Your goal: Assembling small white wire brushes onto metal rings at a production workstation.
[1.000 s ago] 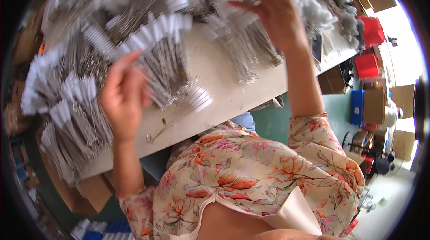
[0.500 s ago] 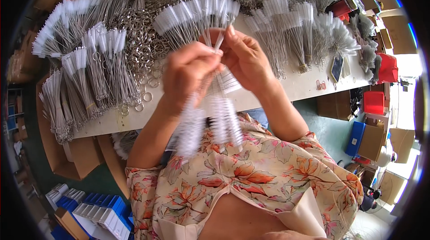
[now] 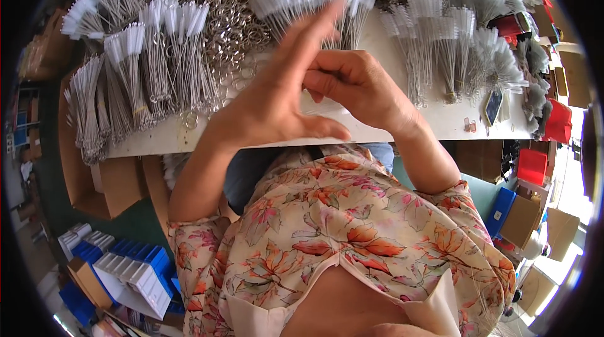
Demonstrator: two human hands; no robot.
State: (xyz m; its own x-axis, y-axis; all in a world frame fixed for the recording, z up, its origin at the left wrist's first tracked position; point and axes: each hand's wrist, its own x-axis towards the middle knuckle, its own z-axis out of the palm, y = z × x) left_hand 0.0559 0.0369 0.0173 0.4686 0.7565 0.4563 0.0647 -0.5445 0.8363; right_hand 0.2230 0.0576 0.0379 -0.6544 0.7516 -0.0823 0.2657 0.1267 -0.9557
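Observation:
My left hand (image 3: pixel 270 98) is over the table's near edge with its fingers stretched out and its thumb apart, a little smeared by motion. Beside it, my right hand (image 3: pixel 371 88) has its fingers curled together; whatever it may hold is hidden. Just beyond both hands lies a fanned row of white-bristled wire brushes (image 3: pixel 296 0), bristles facing away from me. Left of that row is a heap of metal rings (image 3: pixel 236 22). Several more bundles of wire brushes (image 3: pixel 179 63) lie at the left, some with rings at their wire ends.
More brush bundles (image 3: pixel 431 41) cover the white table (image 3: pixel 384 126) at the right, near a dark phone-like object (image 3: pixel 494 107). Cardboard boxes (image 3: pixel 116 179) stand below the left edge. Blue and white bins (image 3: pixel 135 274) are at lower left, red bins (image 3: pixel 533 166) at right.
The brushes that hung bristles-down from my hands no longer show there. My left hand has unfolded from its grip, while my right fingers have curled in. The view has shifted slightly.

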